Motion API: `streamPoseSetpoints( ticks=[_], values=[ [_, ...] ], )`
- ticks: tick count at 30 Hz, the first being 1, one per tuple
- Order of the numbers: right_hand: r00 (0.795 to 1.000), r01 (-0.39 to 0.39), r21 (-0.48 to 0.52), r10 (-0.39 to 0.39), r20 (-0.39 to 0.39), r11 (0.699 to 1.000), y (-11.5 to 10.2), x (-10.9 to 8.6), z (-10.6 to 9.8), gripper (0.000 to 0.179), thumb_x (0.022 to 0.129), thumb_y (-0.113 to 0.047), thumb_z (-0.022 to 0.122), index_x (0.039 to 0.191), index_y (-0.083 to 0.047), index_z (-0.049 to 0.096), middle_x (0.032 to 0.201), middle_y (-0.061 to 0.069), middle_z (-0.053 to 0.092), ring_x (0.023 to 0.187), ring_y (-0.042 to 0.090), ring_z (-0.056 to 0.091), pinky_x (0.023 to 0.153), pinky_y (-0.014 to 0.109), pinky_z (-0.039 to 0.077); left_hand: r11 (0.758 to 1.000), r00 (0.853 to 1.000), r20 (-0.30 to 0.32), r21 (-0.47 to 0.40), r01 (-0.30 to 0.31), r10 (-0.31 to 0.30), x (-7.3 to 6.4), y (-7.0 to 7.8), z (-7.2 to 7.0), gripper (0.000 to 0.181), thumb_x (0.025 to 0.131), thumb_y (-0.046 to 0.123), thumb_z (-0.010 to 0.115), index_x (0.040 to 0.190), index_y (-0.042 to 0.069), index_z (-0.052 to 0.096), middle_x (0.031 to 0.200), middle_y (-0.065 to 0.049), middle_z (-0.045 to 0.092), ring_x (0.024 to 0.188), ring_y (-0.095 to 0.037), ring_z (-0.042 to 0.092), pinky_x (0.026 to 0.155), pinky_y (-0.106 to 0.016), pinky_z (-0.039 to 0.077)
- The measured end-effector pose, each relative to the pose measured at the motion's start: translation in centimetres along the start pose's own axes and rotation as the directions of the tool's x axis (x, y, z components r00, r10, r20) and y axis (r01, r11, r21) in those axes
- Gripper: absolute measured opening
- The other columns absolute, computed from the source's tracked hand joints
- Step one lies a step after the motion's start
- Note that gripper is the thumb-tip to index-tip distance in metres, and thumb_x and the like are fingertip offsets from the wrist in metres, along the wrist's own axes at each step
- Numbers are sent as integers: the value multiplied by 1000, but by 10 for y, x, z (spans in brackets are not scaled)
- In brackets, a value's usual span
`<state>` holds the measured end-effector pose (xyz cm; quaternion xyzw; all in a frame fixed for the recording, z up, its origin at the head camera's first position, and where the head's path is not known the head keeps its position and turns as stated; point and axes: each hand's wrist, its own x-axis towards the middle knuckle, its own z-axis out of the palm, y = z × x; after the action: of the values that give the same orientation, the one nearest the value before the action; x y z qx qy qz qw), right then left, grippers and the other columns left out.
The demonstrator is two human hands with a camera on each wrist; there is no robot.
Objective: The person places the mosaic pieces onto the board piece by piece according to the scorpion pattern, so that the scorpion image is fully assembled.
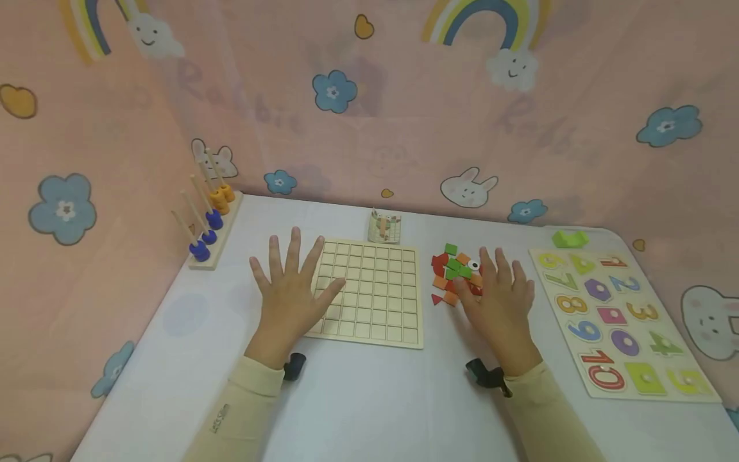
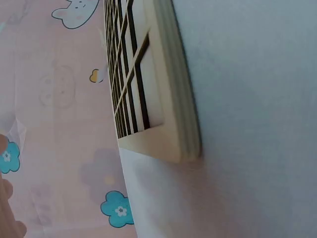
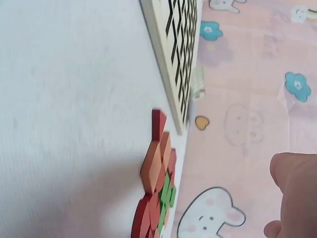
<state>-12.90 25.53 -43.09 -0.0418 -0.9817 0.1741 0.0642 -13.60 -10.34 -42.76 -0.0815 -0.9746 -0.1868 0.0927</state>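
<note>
My left hand (image 1: 288, 295) hovers with spread fingers over the left side of a wooden grid board (image 1: 375, 295), holding nothing. My right hand (image 1: 501, 305) has its fingers extended beside and partly above a pile of coloured tiles (image 1: 453, 269); nothing is in its grasp. Red, orange and green tiles make up the pile, along with a round white eye piece (image 1: 473, 264). In the left wrist view, a corner of the grid board (image 2: 173, 134) shows. The right wrist view has the tiles (image 3: 153, 168) near the board's edge, with fingertips at the right.
A wooden stacking rack (image 1: 216, 240) with blue and orange rings stands at the back left. Behind the grid board is a small printed card (image 1: 384, 228). A number-and-shape puzzle board (image 1: 626, 327) lies at the right, with a green block (image 1: 570, 239) behind it.
</note>
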Motion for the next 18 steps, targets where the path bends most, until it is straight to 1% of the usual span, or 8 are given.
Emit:
streamPoseSetpoints(
  ticks=[3, 5, 7, 10, 13, 15, 16, 18],
  values=[
    [1000, -11, 4, 10, 19, 1000, 10, 9, 0, 83, 107, -47, 55, 170, -9, 16, 171, 29, 17, 153, 58, 7, 116, 79, 1, 1000, 997, 79, 23, 8, -10, 1, -2, -1, 92, 96, 75, 57, 170, 28, 28, 178, -8, -5, 159, -44, -18, 113, -77, -14],
    [999, -12, 0, 12, 36, 1000, 17, 15, -1, 80, 107, -43, 55, 168, -5, 20, 168, 31, 23, 152, 59, 11, 116, 78, 5, 999, 985, 170, 34, 19, -25, 0, -4, -2, 97, 91, 75, 64, 169, 28, 32, 178, -9, -3, 158, -48, -16, 112, -79, -14],
    [998, -12, -15, 13, 61, 1000, 24, 23, -1, 76, 108, -38, 55, 166, -2, 24, 165, 33, 28, 150, 59, 15, 118, 76, 8, 998, 961, 273, 39, 39, -48, 1, -5, -3, 100, 86, 74, 73, 168, 30, 35, 178, -10, -2, 157, -52, -14, 110, -82, -12],
    [994, -4, -37, 8, 113, 999, 33, 34, 0, 70, 108, -34, 55, 164, 1, 30, 161, 33, 35, 150, 56, 21, 120, 72, 11, 995, 907, 410, 22, 96, -96, 2, -6, -4, 102, 80, 64, 85, 165, 31, 41, 178, -11, 0, 156, -56, -12, 107, -87, -5],
    [987, 8, -43, -1, 158, 999, 40, 45, 4, 60, 109, -30, 55, 160, -1, 42, 157, 29, 45, 147, 53, 28, 119, 70, 16, 988, 864, 485, -3, 155, -134, 2, -6, -6, 99, 77, 50, 93, 162, 29, 47, 178, -13, 7, 155, -60, -2, 106, -89, 12],
    [986, 26, -43, -19, 168, 999, 43, 49, 6, 53, 108, -26, 57, 155, -2, 51, 151, 26, 53, 142, 51, 36, 118, 70, 22, 983, 847, 510, -21, 182, -146, 1, -5, -7, 98, 76, 42, 96, 161, 27, 50, 176, -15, 15, 153, -63, 5, 105, -86, 25],
    [985, 35, -42, -28, 167, 998, 44, 52, 8, 49, 108, -24, 58, 151, -3, 56, 148, 25, 57, 139, 50, 40, 116, 70, 25, 982, 843, 517, -24, 189, -150, 1, -5, -7, 97, 76, 40, 96, 160, 26, 51, 175, -16, 18, 153, -63, 8, 104, -84, 30],
    [985, 49, -47, -40, 165, 998, 45, 55, 9, 42, 106, -22, 62, 144, -3, 63, 140, 23, 63, 131, 47, 45, 112, 70, 32, 981, 837, 527, -28, 190, -148, 0, -5, -7, 96, 76, 37, 96, 160, 25, 51, 173, -18, 23, 152, -64, 11, 105, -79, 35]
  ],
)
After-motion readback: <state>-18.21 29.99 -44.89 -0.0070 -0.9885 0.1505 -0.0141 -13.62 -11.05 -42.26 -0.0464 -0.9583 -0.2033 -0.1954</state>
